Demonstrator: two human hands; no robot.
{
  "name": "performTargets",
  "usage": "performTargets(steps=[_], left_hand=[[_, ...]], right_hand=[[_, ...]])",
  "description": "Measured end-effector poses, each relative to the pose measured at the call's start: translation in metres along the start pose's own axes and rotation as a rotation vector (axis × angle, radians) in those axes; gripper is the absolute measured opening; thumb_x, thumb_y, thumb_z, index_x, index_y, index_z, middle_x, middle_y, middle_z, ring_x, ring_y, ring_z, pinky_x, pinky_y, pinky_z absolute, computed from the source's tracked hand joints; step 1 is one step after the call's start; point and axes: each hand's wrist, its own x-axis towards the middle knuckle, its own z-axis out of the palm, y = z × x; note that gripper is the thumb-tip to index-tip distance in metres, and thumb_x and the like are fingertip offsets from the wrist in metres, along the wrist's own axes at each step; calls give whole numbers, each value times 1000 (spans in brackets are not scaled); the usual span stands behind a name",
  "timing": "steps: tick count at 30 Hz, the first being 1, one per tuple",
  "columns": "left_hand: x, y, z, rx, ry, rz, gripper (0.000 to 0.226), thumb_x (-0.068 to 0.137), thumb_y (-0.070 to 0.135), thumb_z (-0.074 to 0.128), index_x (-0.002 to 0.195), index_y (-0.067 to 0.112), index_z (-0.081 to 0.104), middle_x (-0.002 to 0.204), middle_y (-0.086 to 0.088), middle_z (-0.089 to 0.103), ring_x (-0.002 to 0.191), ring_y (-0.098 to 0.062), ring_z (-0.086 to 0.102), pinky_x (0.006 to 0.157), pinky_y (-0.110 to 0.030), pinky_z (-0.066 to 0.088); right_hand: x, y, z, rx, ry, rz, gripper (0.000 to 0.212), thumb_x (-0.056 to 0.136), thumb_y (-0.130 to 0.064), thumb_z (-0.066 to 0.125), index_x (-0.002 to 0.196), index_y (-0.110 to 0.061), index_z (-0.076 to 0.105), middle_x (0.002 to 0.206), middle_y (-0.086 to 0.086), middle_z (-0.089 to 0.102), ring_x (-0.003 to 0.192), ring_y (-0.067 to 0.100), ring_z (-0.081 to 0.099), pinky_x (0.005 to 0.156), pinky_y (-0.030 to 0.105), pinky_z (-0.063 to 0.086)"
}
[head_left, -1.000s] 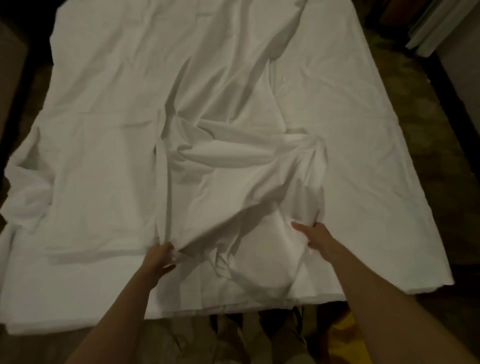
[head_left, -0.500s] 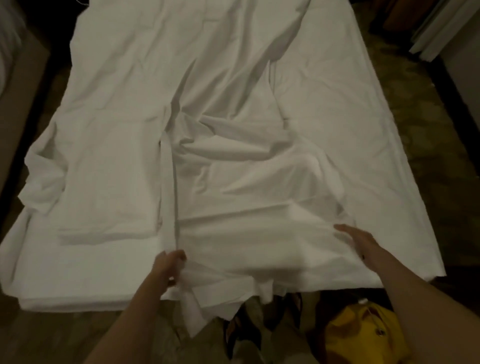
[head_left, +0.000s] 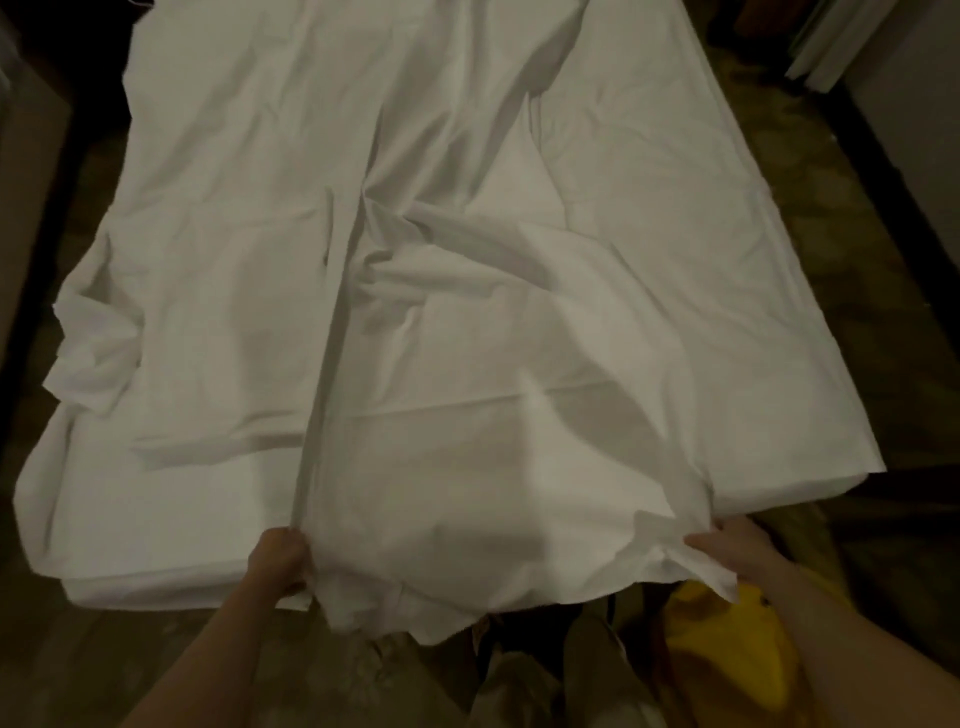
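Along lower edge of frame: left hand (head_left: 278, 561) curled round near hem of wrinkled white fabric bedsheet (head_left: 467, 338); right hand (head_left: 737, 545) pinches crumpled corner. Sheet's long axis runs up-frame, away from both hands, equally near.

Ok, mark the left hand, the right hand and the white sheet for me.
left hand (head_left: 278, 562), head view, on the back of the hand.
right hand (head_left: 740, 545), head view, on the back of the hand.
white sheet (head_left: 467, 364), head view, on its smoother middle.
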Motion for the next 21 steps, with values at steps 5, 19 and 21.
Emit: performTargets(steps=[5,19,21], left_hand=[[2,2,-1,43,-18,4,30,96,8,48,118,-10,57,113,-26,58,104,-43,56,92,-50,49],[17,121,20,86,204,237,64,88,14,66,140,0,31,134,-28,50,122,-42,49,99,-44,39],[28,124,17,149,262,192,48,89,14,62,133,1,45,127,-29,55,118,-43,52,97,-44,41]], right_hand=[[2,-13,18,-234,-44,24,63,83,-27,69,134,1,45,126,16,55,116,30,53,94,35,47],[48,-180,-36,125,361,-194,73,90,-35,63,143,3,30,142,23,42,126,40,46,101,45,41],[60,-188,-48,200,398,-319,46,90,-26,61,127,1,53,123,22,58,110,37,57,88,40,46]])
